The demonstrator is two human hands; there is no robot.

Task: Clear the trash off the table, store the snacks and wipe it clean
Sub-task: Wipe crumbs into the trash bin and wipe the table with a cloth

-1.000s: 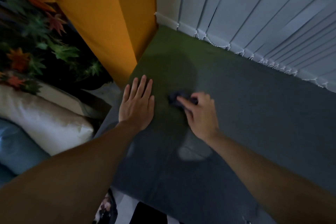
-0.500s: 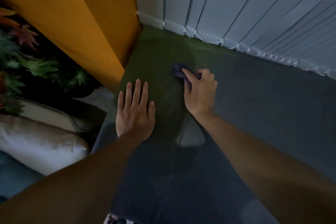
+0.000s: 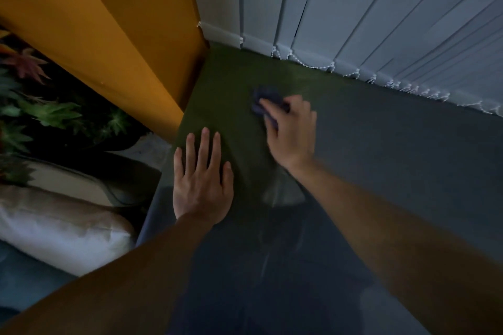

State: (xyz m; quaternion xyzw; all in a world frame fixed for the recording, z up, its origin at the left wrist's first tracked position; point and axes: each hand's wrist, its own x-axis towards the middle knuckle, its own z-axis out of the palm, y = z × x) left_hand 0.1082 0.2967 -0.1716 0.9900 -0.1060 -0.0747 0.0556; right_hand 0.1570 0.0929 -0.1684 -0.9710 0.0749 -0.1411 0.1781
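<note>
The dark table (image 3: pixel 381 160) fills the middle and right of the view, its far left corner tinted green. My right hand (image 3: pixel 292 133) grips a small dark blue cloth (image 3: pixel 262 100) and presses it onto the tabletop near that corner. Most of the cloth is hidden under my fingers. My left hand (image 3: pixel 202 182) lies flat on the table near its left edge, fingers straight and spread, holding nothing. No trash or snacks are in sight on the visible surface.
An orange wall panel (image 3: pixel 122 35) stands at the table's left. Pale vertical blinds (image 3: pixel 367 13) with a bead chain hang along the far edge. A leafy plant (image 3: pixel 49 114) and light cushions (image 3: pixel 62 228) lie beside the table at left.
My right hand has pushed the cloth away from me toward the far corner. My left hand stayed flat in the same spot on the table.
</note>
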